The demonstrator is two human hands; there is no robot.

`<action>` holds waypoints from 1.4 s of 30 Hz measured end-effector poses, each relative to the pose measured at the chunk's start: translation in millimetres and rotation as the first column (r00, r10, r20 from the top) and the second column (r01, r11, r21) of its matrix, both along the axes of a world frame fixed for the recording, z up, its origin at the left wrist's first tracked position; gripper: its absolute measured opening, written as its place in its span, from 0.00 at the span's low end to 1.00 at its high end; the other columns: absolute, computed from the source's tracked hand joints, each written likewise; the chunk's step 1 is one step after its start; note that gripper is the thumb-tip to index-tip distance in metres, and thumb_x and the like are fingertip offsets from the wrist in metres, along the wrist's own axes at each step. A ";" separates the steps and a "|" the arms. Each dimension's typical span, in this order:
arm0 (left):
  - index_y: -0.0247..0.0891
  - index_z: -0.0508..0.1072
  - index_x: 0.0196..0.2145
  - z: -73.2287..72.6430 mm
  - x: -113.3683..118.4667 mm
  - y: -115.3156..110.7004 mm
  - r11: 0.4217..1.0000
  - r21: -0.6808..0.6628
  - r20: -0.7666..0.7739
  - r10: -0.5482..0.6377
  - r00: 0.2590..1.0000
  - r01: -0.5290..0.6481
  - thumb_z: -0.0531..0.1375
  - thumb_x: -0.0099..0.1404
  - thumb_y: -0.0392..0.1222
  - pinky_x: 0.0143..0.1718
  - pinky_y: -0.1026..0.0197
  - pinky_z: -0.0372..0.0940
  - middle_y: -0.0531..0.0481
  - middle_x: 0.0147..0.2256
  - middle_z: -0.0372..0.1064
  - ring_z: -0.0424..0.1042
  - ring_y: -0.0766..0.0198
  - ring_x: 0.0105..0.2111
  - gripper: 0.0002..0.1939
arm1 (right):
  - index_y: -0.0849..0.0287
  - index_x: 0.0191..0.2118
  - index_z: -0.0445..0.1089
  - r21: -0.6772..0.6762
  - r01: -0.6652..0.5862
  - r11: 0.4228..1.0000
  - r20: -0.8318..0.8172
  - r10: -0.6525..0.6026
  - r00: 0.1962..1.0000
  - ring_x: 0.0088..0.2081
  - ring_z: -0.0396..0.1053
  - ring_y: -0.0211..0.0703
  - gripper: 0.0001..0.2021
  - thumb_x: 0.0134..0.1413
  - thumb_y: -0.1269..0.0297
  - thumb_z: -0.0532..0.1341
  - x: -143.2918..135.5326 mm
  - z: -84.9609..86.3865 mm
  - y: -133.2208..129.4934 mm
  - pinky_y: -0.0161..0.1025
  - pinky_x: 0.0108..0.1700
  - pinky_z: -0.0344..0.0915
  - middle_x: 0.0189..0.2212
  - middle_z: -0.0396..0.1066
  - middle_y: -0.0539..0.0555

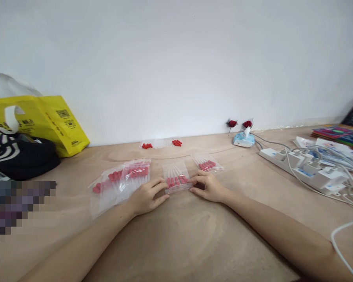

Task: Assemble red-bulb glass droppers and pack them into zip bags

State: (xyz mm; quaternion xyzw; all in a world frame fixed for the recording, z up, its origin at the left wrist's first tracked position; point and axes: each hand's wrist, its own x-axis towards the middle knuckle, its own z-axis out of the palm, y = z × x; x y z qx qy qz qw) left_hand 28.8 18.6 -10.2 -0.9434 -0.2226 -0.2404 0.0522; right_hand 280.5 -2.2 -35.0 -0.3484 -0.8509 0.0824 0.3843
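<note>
A clear zip bag lies on the table in front of me, holding several thin white sticks with red ends. My left hand is at its lower left corner, thumb and fingers bent around that edge. At the lower right corner, my right hand pinches the opposite edge. Left of my left hand, overlapping clear bags hold more of the red-ended sticks, partly behind that hand. Another filled bag rests just beyond my right hand. What exactly the sticks are cannot be made out.
Near the wall lie small bags with red pieces. A blue tissue pack and two dark red flowers sit to their right. A power strip with cables spreads on the right. A yellow bag and black cloth stand left.
</note>
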 end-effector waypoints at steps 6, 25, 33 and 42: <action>0.37 0.68 0.36 -3.6 -10.6 10.1 0.898 0.414 -0.093 -0.123 0.988 0.150 0.50 0.64 0.33 0.30 0.67 0.68 0.49 0.34 0.72 0.73 0.66 0.30 0.08 | 0.61 0.37 0.69 0.348 0.030 0.937 0.263 -0.129 0.956 0.31 0.65 0.39 0.09 0.53 0.69 0.53 5.8 -2.2 3.3 0.37 0.33 0.61 0.30 0.68 0.55; 0.37 0.70 0.35 -11.5 -5.0 17.5 0.906 0.413 -0.011 -0.095 0.995 0.091 0.47 0.65 0.31 0.26 0.68 0.68 0.48 0.30 0.72 0.72 0.68 0.26 0.12 | 0.61 0.30 0.68 0.565 -0.050 0.824 0.373 -0.201 0.906 0.25 0.59 0.37 0.11 0.57 0.66 0.50 4.1 3.7 11.7 0.38 0.30 0.51 0.21 0.64 0.52; 0.37 0.70 0.33 -8.6 -4.9 15.7 0.901 0.423 -0.007 -0.103 0.995 0.096 0.47 0.66 0.34 0.25 0.69 0.68 0.49 0.29 0.73 0.73 0.68 0.26 0.13 | 0.61 0.27 0.66 0.630 -0.133 0.765 0.439 -0.209 0.874 0.23 0.56 0.34 0.12 0.57 0.73 0.49 -1.7 5.2 15.6 0.38 0.28 0.48 0.20 0.63 0.50; 0.37 0.70 0.33 -9.7 -7.2 19.2 0.926 0.369 -0.047 -0.068 0.997 0.081 0.46 0.66 0.34 0.24 0.70 0.67 0.50 0.27 0.71 0.71 0.70 0.25 0.13 | 0.62 0.25 0.65 0.635 -0.133 0.761 0.435 -0.211 0.875 0.23 0.55 0.35 0.14 0.57 0.75 0.47 -3.9 3.0 17.9 0.38 0.27 0.48 0.19 0.61 0.51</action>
